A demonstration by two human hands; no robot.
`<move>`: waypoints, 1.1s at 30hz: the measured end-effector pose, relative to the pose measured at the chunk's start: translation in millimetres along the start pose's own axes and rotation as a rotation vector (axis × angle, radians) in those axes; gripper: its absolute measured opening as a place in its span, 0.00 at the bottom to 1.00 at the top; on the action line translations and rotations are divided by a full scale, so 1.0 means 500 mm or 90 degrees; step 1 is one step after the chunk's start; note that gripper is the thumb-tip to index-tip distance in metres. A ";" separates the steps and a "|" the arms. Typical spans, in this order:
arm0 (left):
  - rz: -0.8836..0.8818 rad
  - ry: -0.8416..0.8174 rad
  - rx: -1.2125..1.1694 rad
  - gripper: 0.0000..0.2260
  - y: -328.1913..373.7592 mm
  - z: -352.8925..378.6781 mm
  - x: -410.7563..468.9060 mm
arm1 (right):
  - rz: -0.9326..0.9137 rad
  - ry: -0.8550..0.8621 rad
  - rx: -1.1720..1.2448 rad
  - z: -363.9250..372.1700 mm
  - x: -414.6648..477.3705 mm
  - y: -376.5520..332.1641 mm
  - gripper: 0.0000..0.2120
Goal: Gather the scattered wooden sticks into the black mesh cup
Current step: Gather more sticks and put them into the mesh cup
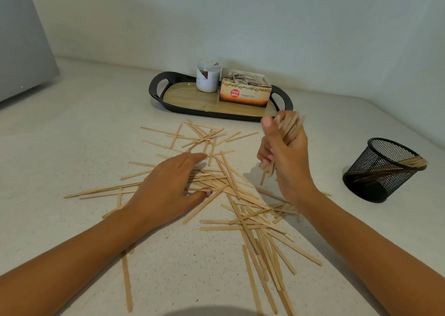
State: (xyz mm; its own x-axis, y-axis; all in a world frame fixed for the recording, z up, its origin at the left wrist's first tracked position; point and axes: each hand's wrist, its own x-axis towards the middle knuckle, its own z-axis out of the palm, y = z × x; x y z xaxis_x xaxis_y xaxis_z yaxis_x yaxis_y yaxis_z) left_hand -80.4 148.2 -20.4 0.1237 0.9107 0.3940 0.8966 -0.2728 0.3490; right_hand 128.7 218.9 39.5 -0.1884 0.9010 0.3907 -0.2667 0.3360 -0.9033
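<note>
Many thin wooden sticks (pixel 240 195) lie scattered across the pale countertop, from the middle down to the near edge. My right hand (pixel 286 156) is raised above the counter and grips an upright bundle of sticks (pixel 290 125). My left hand (pixel 168 188) lies flat on the pile with its fingers spread over several sticks, holding none. The black mesh cup (pixel 380 171) stands at the right, apart from both hands, with a few sticks leaning out over its rim.
A black tray (pixel 156 84) with a wooden base stands at the back, holding a white jar (pixel 207 76) and an open ginger tea box (pixel 244 91). A grey appliance side (pixel 21 38) rises at the far left. Walls close off the back.
</note>
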 end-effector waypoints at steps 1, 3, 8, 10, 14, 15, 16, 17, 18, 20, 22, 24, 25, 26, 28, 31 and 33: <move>-0.001 -0.003 -0.002 0.31 -0.001 0.000 0.000 | 0.016 -0.008 -0.007 -0.001 -0.003 0.009 0.16; 0.000 -0.005 -0.010 0.30 -0.001 0.001 0.001 | 0.062 -0.024 -0.009 -0.003 -0.009 0.028 0.13; 0.004 0.005 -0.006 0.29 -0.002 0.004 0.001 | 0.094 -0.024 -0.016 -0.004 0.003 0.022 0.21; 0.003 0.005 -0.006 0.29 -0.003 0.004 0.002 | 0.062 -0.020 -0.006 -0.007 0.009 0.009 0.22; 0.004 0.005 -0.008 0.29 -0.003 0.004 0.002 | 0.069 -0.034 -0.020 -0.015 0.002 0.019 0.20; 0.004 0.004 -0.009 0.29 -0.002 0.003 0.002 | 0.095 -0.041 -0.028 -0.016 -0.003 0.027 0.20; 0.004 0.003 -0.009 0.29 -0.002 0.003 0.002 | 0.126 -0.043 -0.028 -0.016 -0.006 0.032 0.20; 0.004 0.002 -0.010 0.29 -0.001 0.002 0.002 | 0.151 -0.040 -0.021 -0.015 -0.007 0.034 0.21; 0.003 0.001 -0.012 0.29 -0.001 0.001 0.002 | 0.162 -0.035 -0.011 -0.015 -0.005 0.032 0.22; 0.005 -0.001 -0.016 0.29 0.001 -0.001 0.002 | 0.136 -0.030 -0.002 -0.017 0.005 0.017 0.23; 0.015 -0.001 -0.018 0.28 0.002 -0.002 0.002 | 0.089 -0.033 0.002 -0.023 0.013 0.002 0.24; 0.019 0.000 -0.016 0.28 0.002 -0.002 0.002 | 0.071 -0.037 -0.003 -0.027 0.012 0.002 0.23; 0.017 0.000 -0.015 0.28 0.002 -0.002 0.003 | 0.081 -0.039 -0.011 -0.028 0.008 0.008 0.22; 0.014 0.000 -0.016 0.28 0.001 -0.002 0.003 | 0.106 -0.042 -0.016 -0.027 0.004 0.015 0.21; 0.012 -0.002 -0.016 0.28 0.001 -0.001 0.003 | 0.161 -0.049 -0.004 -0.025 -0.002 0.025 0.21; 0.008 -0.005 -0.020 0.27 -0.001 0.001 0.002 | 0.139 -0.058 -0.013 -0.025 0.007 0.014 0.23; 0.006 -0.006 -0.022 0.27 -0.001 0.002 0.002 | 0.103 -0.058 0.002 -0.029 0.018 -0.001 0.23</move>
State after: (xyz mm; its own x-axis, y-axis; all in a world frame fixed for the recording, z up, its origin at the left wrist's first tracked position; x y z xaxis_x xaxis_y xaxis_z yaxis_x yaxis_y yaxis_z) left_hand -80.3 149.8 -21.2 0.1358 0.9108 0.3899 0.8802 -0.2916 0.3744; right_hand 140.6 230.9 41.2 -0.3143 0.9146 0.2545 -0.2287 0.1873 -0.9553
